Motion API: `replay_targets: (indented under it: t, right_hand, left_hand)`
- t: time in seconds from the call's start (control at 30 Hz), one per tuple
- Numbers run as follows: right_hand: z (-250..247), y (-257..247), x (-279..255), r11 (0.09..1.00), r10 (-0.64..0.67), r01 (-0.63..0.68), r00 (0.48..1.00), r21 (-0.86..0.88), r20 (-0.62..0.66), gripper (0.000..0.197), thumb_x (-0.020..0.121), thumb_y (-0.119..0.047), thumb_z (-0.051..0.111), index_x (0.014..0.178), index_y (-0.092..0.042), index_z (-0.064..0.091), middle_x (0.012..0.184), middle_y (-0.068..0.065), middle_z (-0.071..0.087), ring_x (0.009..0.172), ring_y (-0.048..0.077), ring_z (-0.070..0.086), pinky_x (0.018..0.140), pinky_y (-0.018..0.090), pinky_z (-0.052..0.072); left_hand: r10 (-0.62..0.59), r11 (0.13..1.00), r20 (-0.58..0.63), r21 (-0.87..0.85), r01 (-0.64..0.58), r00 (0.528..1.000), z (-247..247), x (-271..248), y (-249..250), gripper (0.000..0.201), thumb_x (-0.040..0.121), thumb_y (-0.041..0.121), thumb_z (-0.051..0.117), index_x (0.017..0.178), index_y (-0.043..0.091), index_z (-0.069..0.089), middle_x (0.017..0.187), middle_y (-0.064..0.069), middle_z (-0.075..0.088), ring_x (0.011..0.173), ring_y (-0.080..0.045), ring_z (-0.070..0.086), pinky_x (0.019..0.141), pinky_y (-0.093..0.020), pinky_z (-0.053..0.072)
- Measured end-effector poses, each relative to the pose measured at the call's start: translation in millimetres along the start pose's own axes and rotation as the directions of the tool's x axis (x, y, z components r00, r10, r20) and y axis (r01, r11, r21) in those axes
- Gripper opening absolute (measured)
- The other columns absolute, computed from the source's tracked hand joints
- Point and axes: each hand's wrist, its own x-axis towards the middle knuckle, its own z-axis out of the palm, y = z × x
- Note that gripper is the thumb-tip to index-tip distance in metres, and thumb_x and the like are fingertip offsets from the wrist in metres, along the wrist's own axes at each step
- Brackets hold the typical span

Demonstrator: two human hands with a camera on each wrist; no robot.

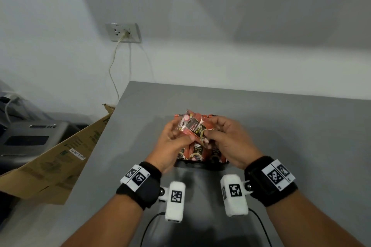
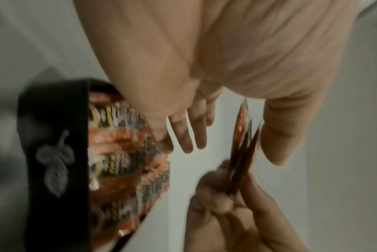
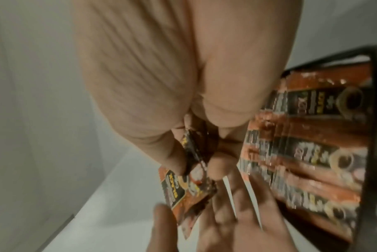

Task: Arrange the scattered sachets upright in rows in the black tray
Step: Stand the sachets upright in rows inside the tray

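Both hands are up above the black plastic tray (image 1: pixel 200 164), which sits on the flat grey table (image 1: pixel 281 126); the tray is packed with shiny orange and black coffee sachets (image 1: pixel 197 151) standing up in rows. The right hand (image 1: pixel 230 142) pinches a small bunch of the same orange and black sachets (image 1: pixel 195 129) by one end, thumb on one side and curled fingers on the other; the left hand (image 1: pixel 172 142) touches the other end of the bunch, its fingers loose and nearly straight, its thumb close beside it; the bunch is tilted, held over the tray.
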Motion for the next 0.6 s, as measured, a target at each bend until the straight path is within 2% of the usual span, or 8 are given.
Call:
replay_targets:
  t: [0.07, 0.2, 0.27, 0.33, 0.4, 0.47, 0.53, 0.6]
  right_hand:
    - [13, -3, -2, 0.987, 0.009, -0.014, 0.999, 0.157, 0.037, 0.021, 0.092, 0.007, 0.06, 0.113, 0.003, 0.064, 0.092, 0.013, 0.072, 0.071, 0.019, 0.064, 0.058, 0.029, 0.051]
    - [28, -6, -7, 0.98, 0.019, -0.023, 1.0, 0.2, 0.022, 0.013, 0.092, 0.002, 0.065, 0.104, 0.001, 0.067, 0.089, 0.012, 0.072, 0.074, 0.022, 0.067, 0.061, 0.03, 0.055]
    - [26, -11, -9, 0.996, -0.042, 0.034, 0.994, -0.084, -0.104, 0.014, 0.086, -0.011, 0.075, 0.098, -0.009, 0.068, 0.09, 0.006, 0.074, 0.076, 0.021, 0.069, 0.065, 0.031, 0.056]
    - [18, -18, -13, 0.888, -0.176, 0.074, 0.966, -0.454, -0.187, 0.037, 0.074, -0.03, 0.085, 0.104, -0.023, 0.063, 0.102, -0.006, 0.068, 0.087, 0.011, 0.067, 0.075, 0.028, 0.055]
    - [7, -30, -18, 0.76, -0.258, 0.168, 0.965, -0.628, -0.054, 0.073, 0.063, -0.038, 0.09, 0.126, -0.035, 0.054, 0.131, -0.012, 0.05, 0.114, 0.006, 0.056, 0.097, 0.025, 0.049]
    - [2, -38, -20, 0.651, -0.201, 0.266, 0.963, -0.711, 0.177, 0.106, 0.058, -0.037, 0.093, 0.148, -0.039, 0.036, 0.152, -0.016, 0.028, 0.139, 0.004, 0.031, 0.114, 0.023, 0.029]
    - [2, -39, -18, 0.542, -0.138, 0.334, 0.94, -0.771, 0.311, 0.116, 0.059, -0.036, 0.093, 0.154, -0.036, 0.027, 0.153, -0.016, 0.028, 0.141, 0.003, 0.023, 0.116, 0.023, 0.023]
    - [1, -37, -13, 0.476, -0.172, 0.385, 0.923, -0.791, 0.345, 0.107, 0.061, -0.035, 0.09, 0.152, -0.033, 0.033, 0.144, -0.014, 0.041, 0.134, 0.005, 0.032, 0.114, 0.026, 0.03]
  left_hand:
    - [-0.035, 0.988, 0.065, -0.151, 0.045, 0.997, 19, -1, 3, 0.049, 0.082, 0.003, 0.066, 0.129, -0.001, 0.055, 0.109, -0.023, 0.066, 0.088, -0.032, 0.066, 0.067, -0.037, 0.055]
    - [-0.113, 0.963, 0.027, -0.245, 0.117, 0.993, 40, 7, 11, 0.038, 0.09, 0.008, 0.054, 0.125, 0.016, 0.064, 0.125, -0.01, 0.069, 0.098, -0.024, 0.068, 0.052, -0.024, 0.046]
    - [-0.155, 0.952, -0.003, -0.266, 0.149, 0.988, 43, 12, 15, 0.04, 0.093, 0.004, 0.047, 0.131, 0.009, 0.059, 0.127, -0.015, 0.068, 0.103, -0.028, 0.068, 0.069, -0.031, 0.055]
    - [-0.166, 0.949, -0.015, -0.275, 0.156, 0.986, 41, 13, 18, 0.04, 0.091, -0.001, 0.048, 0.129, 0.001, 0.058, 0.123, -0.021, 0.069, 0.106, -0.032, 0.069, 0.101, -0.043, 0.049]
    - [-0.176, 0.951, 0.033, -0.254, 0.178, 0.984, 40, 12, 21, 0.036, 0.086, -0.004, 0.052, 0.12, -0.001, 0.062, 0.111, -0.025, 0.071, 0.098, -0.034, 0.071, 0.104, -0.047, 0.046]
    - [-0.202, 0.955, 0.112, -0.196, 0.221, 0.973, 40, 10, 23, 0.029, 0.086, -0.009, 0.05, 0.111, -0.005, 0.064, 0.099, -0.027, 0.07, 0.085, -0.035, 0.072, 0.083, -0.044, 0.058]
    - [-0.226, 0.956, 0.145, -0.156, 0.248, 0.963, 44, 7, 23, 0.03, 0.083, -0.009, 0.052, 0.111, -0.004, 0.062, 0.093, -0.024, 0.067, 0.081, -0.033, 0.07, 0.071, -0.039, 0.06]
    - [-0.244, 0.95, 0.169, -0.156, 0.271, 0.955, 45, 5, 23, 0.041, 0.077, -0.002, 0.058, 0.118, 0.001, 0.058, 0.096, -0.022, 0.064, 0.084, -0.03, 0.068, 0.071, -0.037, 0.058]
